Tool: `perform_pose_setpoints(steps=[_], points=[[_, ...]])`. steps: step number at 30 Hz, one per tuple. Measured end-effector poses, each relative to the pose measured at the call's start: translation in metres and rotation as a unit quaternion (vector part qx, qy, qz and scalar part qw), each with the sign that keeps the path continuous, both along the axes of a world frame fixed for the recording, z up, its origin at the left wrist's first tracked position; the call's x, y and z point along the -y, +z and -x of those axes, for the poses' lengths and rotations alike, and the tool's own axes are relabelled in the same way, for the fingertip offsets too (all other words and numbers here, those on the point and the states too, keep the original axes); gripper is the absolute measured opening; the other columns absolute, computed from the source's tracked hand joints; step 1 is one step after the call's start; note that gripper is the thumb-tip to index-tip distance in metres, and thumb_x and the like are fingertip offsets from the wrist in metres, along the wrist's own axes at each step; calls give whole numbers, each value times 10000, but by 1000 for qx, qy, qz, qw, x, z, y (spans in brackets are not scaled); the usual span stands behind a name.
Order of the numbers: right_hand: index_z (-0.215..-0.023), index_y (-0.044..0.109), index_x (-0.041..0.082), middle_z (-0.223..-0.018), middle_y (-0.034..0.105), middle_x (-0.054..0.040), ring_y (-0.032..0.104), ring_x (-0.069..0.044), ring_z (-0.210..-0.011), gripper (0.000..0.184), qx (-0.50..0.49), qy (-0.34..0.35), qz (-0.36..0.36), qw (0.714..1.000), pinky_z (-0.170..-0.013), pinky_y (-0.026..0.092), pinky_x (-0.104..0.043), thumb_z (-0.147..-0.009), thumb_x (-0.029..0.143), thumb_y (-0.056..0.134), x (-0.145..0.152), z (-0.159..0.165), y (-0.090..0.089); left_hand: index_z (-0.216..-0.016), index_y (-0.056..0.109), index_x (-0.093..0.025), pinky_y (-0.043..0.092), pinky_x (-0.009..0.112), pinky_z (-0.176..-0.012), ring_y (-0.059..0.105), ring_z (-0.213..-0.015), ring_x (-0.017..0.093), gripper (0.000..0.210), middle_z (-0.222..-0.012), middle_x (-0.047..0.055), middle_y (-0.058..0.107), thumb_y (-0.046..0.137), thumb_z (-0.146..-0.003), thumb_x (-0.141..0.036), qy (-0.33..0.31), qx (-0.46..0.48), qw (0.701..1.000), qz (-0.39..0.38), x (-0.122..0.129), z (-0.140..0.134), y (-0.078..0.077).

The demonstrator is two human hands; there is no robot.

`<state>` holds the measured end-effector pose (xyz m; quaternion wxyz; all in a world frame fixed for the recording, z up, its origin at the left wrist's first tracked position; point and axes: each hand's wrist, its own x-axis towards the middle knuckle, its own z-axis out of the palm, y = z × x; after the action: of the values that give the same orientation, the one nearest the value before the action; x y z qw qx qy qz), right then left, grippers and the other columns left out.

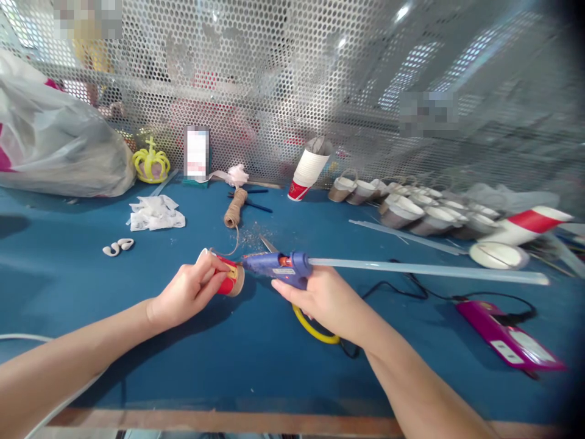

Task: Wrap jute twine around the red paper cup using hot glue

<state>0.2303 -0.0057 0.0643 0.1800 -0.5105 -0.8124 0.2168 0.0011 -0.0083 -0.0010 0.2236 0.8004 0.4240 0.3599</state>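
My left hand (194,289) is closed around a red paper cup (234,281) lying on its side, with brown twine wound about its end. From the cup a strand runs back to a ball of twine (234,210). In my right hand (326,302) is a blue hot glue gun (278,268), its nozzle up against the cup or just beside it. A long clear glue stick (429,270) sticks out of the gun's back. Partly hidden behind the gun lie scissors with a yellow handle (315,329) and a pointed blade.
Several twine-wrapped cups (402,210) stand at the right back, near a stack of white paper cups (311,167). A purple power strip (507,335) with a black cord lies on the right. Crumpled white tissue (158,213), a yellow crown (152,163), a phone (196,152) and a plastic bag (59,134) are on the left.
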Motion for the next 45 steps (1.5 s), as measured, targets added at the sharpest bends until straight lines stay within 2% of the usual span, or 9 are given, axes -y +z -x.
perform_pose_setpoints(steps=[6,13,18,22,27,30,35,38,45], points=[[-688,608,220,-625,645,21,596,-156,-592,167,0,2,11,1000,-582,459,-252,-784,310,506,4,-5,0,-899,447,-188,362,194,-533,409,-489,79,94,-587,-59,439,366,-873,-229,8,1,1000,10,-1,0,-2],[-632,606,210,-503,596,20,581,-158,-532,174,-3,-3,0,1000,-533,442,-251,-765,284,521,-2,3,3,-869,438,-189,333,183,-488,329,-423,66,61,-509,-94,360,379,-866,-208,-1,-4,1000,-5,0,-1,0],[-752,641,213,-619,653,20,583,-151,-559,173,18,-15,1,1000,-554,455,-253,-782,321,508,4,-3,-2,-884,452,-176,367,182,-531,405,-489,67,80,-611,-49,492,382,-868,-214,12,20,1000,11,-1,-1,-2],[-863,643,208,-779,689,6,619,-165,-689,201,24,-1,-1,1000,-651,469,-259,-794,330,499,10,-6,-3,-895,449,-173,377,182,-522,417,-458,66,93,-563,-60,516,382,-873,-232,8,46,998,40,-2,-1,-2],[-848,639,212,-761,689,15,618,-158,-653,184,33,6,1,999,-661,467,-260,-793,321,501,15,-4,-1,-881,452,-171,418,192,-568,538,-566,86,103,-708,-7,609,391,-870,-253,14,67,996,55,-1,-2,-1],[-845,639,206,-773,690,6,620,-167,-677,191,28,3,1,1000,-665,464,-266,-796,325,497,12,-5,-2,-899,451,-171,406,186,-542,498,-508,77,100,-629,-37,568,385,-871,-241,9,55,997,46,-1,-2,-2],[-768,630,191,-696,671,3,605,-159,-633,175,8,3,12,1000,-627,459,-260,-790,309,503,4,-4,-2,-884,462,-175,363,180,-506,392,-448,70,71,-499,-92,375,400,-860,-198,4,9,1000,-29,0,1,-4],[-682,607,191,-582,628,11,590,-154,-593,168,-3,2,12,1000,-597,450,-253,-779,292,514,0,-1,0,-885,450,-180,326,167,-456,326,-404,60,53,-479,-108,320,404,-858,-183,-9,-4,999,-52,0,1,-4],[-550,554,203,-395,494,37,534,-143,-467,225,-4,-4,22,1000,-500,408,-245,-756,292,532,-4,7,2,-886,450,-186,320,153,-423,358,-383,48,58,-519,-88,430,406,-854,-165,-28,-14,997,-71,1,-1,-1]])
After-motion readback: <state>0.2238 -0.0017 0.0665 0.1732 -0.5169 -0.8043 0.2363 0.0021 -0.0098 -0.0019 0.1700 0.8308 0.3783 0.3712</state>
